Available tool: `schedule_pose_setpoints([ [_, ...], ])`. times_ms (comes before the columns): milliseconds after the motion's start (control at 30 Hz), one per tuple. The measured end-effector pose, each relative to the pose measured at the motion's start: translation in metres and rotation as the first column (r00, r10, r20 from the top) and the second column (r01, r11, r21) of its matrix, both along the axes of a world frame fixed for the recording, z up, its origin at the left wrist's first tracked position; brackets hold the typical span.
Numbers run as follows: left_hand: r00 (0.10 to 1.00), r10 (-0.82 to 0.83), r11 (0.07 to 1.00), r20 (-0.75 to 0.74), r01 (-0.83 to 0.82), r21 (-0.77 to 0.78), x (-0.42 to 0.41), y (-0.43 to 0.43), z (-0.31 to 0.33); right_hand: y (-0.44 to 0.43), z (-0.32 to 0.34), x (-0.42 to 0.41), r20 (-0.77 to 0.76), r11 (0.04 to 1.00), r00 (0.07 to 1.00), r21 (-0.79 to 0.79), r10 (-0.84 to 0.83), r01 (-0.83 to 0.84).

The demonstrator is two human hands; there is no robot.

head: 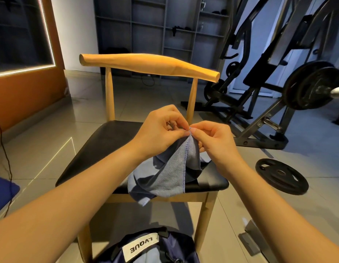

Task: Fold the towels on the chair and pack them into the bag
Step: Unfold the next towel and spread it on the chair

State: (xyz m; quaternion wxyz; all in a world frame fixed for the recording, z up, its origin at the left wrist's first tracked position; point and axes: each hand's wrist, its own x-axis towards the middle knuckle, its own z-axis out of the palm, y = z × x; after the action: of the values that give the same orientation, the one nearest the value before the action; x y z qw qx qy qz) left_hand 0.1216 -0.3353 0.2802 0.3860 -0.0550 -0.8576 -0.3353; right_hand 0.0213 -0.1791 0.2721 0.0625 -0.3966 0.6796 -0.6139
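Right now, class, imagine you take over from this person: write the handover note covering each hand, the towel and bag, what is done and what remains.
Left hand pinches the blue towel at its raised corner; right hand pinches the same corner, fingertips meeting.
The towel hangs bunched onto the chair seat, one end drooping over the front edge.
Navy bag sits on the floor before the chair.
Done: corner lifted, no fold made.
Left: fold the towel, pack it.

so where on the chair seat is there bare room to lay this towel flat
The seat is bare on its left half, from the towel to the left edge, plus a strip behind the left hand and right hand by the back posts. Front right is crowded: the towel heaps there and overhangs the front edge.
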Motion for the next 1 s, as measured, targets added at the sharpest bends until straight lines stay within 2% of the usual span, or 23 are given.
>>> schedule_pose_setpoints([
  [200,0.999,-0.005,0.996,0.033,0.002,0.085,0.0,0.0,-0.001,0.005,0.003,0.001,0.091,0.994,0.99,0.012,0.107,-0.109],
  [433,0.972,-0.109,0.972,0.21,0.06,0.226,-0.001,-0.004,-0.008,0.011,0.005,-0.005,0.009,0.993,0.996,0.07,0.093,-0.093],
  [500,0.951,-0.121,0.98,0.286,0.069,0.187,-0.002,-0.006,-0.014,0.014,0.003,-0.009,0.007,0.994,0.997,0.079,0.073,-0.073],
  [600,0.932,-0.054,0.997,0.359,0.029,0.075,-0.003,-0.01,-0.027,0.022,0.0,-0.01,0.037,0.996,0.999,0.078,0.039,-0.042],
  [800,0.913,0.03,0.987,0.406,0.038,-0.159,0.001,-0.013,-0.055,0.058,-0.021,-0.021,0.196,0.994,0.978,0.103,-0.067,0.048],
  [900,0.909,0.103,0.977,0.404,-0.016,-0.212,0.0,-0.025,-0.056,0.075,-0.026,-0.027,0.273,0.991,0.954,0.075,-0.123,0.107],
  [1000,0.872,0.109,0.977,0.476,-0.006,-0.212,0.0,-0.038,-0.056,0.09,-0.031,-0.038,0.395,0.968,0.884,0.088,-0.249,0.234],
])
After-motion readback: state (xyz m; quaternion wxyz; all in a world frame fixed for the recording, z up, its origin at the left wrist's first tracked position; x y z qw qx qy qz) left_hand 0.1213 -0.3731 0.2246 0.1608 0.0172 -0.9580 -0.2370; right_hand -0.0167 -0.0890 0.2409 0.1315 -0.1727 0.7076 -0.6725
